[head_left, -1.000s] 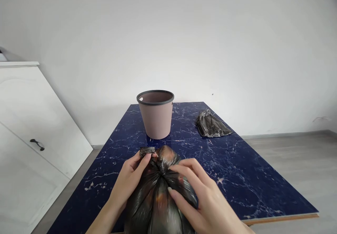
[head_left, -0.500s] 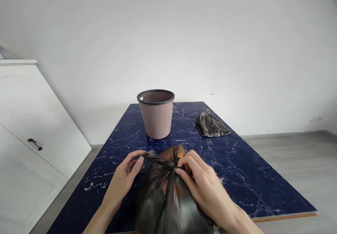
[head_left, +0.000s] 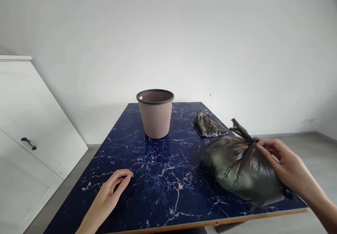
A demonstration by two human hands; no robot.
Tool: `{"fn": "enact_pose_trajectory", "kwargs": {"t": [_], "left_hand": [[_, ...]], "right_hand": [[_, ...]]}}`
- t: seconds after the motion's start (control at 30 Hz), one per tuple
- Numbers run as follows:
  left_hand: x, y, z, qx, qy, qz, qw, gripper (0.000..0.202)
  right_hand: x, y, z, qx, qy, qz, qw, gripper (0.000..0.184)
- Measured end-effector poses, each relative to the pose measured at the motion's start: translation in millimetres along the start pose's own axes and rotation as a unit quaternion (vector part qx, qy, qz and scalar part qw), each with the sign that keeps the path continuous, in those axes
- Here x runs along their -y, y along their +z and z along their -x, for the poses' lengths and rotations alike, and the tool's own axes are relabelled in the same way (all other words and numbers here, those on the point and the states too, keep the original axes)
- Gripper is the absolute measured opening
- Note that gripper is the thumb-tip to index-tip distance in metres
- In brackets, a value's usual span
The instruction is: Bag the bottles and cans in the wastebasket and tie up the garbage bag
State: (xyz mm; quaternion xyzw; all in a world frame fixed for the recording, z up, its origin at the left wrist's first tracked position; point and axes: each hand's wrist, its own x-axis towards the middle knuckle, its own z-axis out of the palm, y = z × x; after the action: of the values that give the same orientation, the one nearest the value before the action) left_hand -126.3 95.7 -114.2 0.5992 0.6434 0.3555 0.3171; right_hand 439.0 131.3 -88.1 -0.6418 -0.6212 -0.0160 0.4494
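My right hand (head_left: 279, 158) pinching the gathered neck of a filled black plastic bag (head_left: 242, 181), my left hand (head_left: 109, 190) loosely curled over the blue marble-patterned tabletop (head_left: 160, 195), dark-rimmed pinkish wastebasket (head_left: 156, 121) upright behind, crumpled black plastic sack (head_left: 209, 125) right of it, white cabinet (head_left: 37, 121) at my feed's left.

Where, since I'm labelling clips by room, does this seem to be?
Probably a room in a home, though which one I can't tell: there's a white cabinet and a pinkish bin on a veined blue table.
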Motion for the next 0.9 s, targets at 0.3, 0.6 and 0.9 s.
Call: {"fn": "enact_pose_trajectory", "kwargs": {"t": [0.3, 0.6, 0.9], "left_hand": [[-3, 11.8, 3, 0.011, 0.056, -0.065, 0.996, 0.046], [1, 15.5, 6, 0.017, 0.075, -0.072, 0.994, 0.038], [5, 14.3, 11, 0.023, 0.057, -0.067, 0.996, 0.040]], "right_hand": [[-40, -28, -17, 0.035, -0.020, 0.111, 0.993, 0.066], [72, -19, 50, -0.052, -0.219, 0.020, 0.974, 0.010], [107, 109, 105, 0.227, -0.131, -0.086, 0.961, 0.034]]}}
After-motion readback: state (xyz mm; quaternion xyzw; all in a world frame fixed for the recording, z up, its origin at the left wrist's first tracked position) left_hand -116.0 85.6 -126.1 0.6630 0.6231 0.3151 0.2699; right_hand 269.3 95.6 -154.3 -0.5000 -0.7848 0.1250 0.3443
